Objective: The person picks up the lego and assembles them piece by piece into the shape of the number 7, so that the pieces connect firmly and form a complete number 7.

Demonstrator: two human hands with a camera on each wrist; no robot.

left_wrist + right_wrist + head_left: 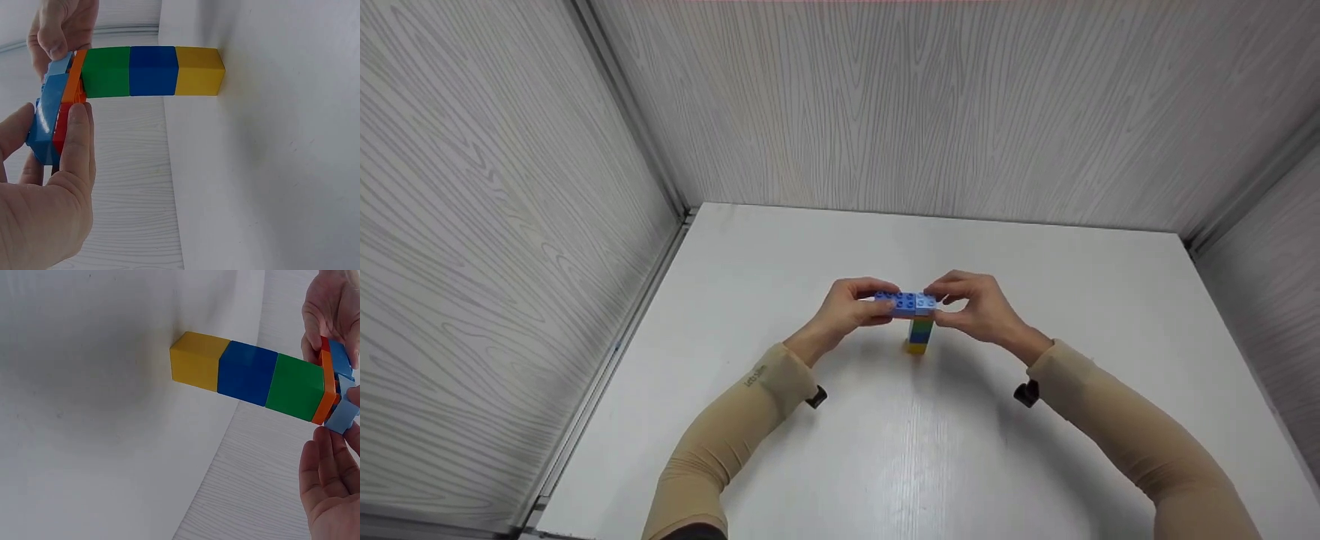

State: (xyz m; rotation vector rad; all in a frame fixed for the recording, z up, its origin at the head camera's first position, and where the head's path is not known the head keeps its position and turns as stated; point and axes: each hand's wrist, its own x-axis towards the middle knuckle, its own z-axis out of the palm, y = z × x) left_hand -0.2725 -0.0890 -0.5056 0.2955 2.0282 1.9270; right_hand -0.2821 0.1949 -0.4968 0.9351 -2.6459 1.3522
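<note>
A tower of toy building bricks stands upright on the white table: a yellow brick (198, 71) at the bottom, then a dark blue brick (153, 70), a green brick (107, 72) and a thin orange brick (326, 391). On top, a blue brick (904, 302) lies beside a light blue brick (925, 302). Under the blue one, a red brick (60, 129) juts out leftward next to the orange. My left hand (844, 307) pinches the blue and red bricks between thumb and fingers. The light blue brick, slightly tilted above the orange, is pinched by my right hand (979, 304).
The white tabletop (810, 247) surrounds the tower. Grey wood-grain panels (885, 112) rise at the back, left and right. A small black device (1026, 393) hangs under the right sleeve, and another (816, 397) under the left.
</note>
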